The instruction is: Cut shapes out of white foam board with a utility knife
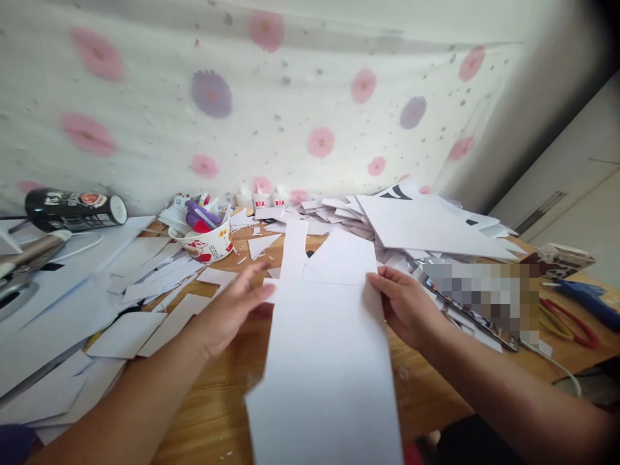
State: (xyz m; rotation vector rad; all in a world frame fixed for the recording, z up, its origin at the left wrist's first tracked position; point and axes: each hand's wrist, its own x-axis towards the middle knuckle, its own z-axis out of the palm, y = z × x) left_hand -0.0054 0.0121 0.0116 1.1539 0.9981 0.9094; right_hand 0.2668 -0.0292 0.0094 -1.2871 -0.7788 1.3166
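A large white cardboard sheet (332,368) with cut-out edges stands in front of me, its lower end running out of view. A line crosses it near the top, and the upper part has a narrow strip on the left and a wider angled piece on the right. My right hand (407,300) pinches the sheet's right edge between thumb and fingers. Beside the left edge, my left hand (237,307) has thumb and fingers apart, the fingertips slightly blurred. Its thumb is close to a small tab on that edge; whether they touch I cannot tell.
White offcuts (128,332) cover the table's left side. A paper bucket (208,242) holds purple-handled things; a black can (75,210) lies behind. Large white sheets (436,223) are piled back right. A pixelated device (477,303), red-handled tool (576,326) and blue tool (591,300) lie right.
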